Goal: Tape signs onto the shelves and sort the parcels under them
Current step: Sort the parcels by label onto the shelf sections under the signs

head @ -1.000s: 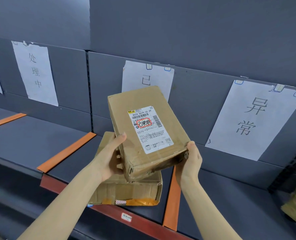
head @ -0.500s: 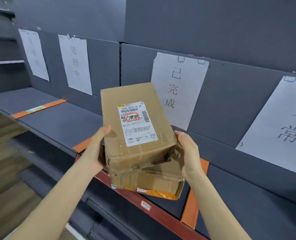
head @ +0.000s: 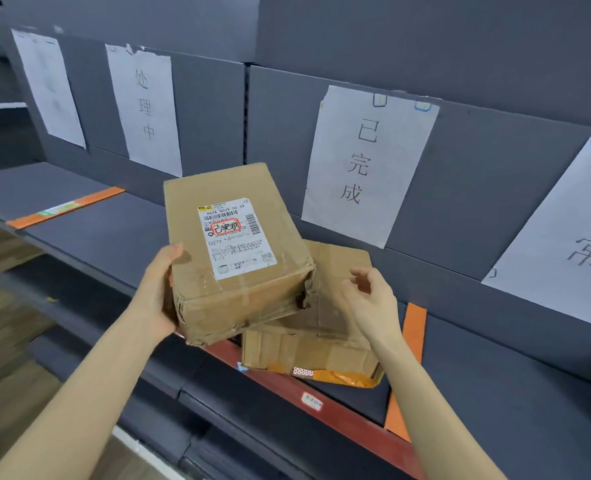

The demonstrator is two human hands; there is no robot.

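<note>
Parcel [head: 231, 244] labelled 已完成 lies tilted on a second parcel [head: 321, 341] at the shelf's [head: 114, 230] front edge, below the 已完成 sign [head: 363, 161]. Left hand [head: 155, 289] grips its left side. Right hand [head: 370, 299] is just beside its right corner, fingers loosely curled, holding nothing. Step looks like sorting, mid-placement. Next, probably: push it back square on the stack, since it overhangs the front edge.

An orange strip [head: 90, 199] lies far left, wood-grain floor [head: 0, 289] below it.
</note>
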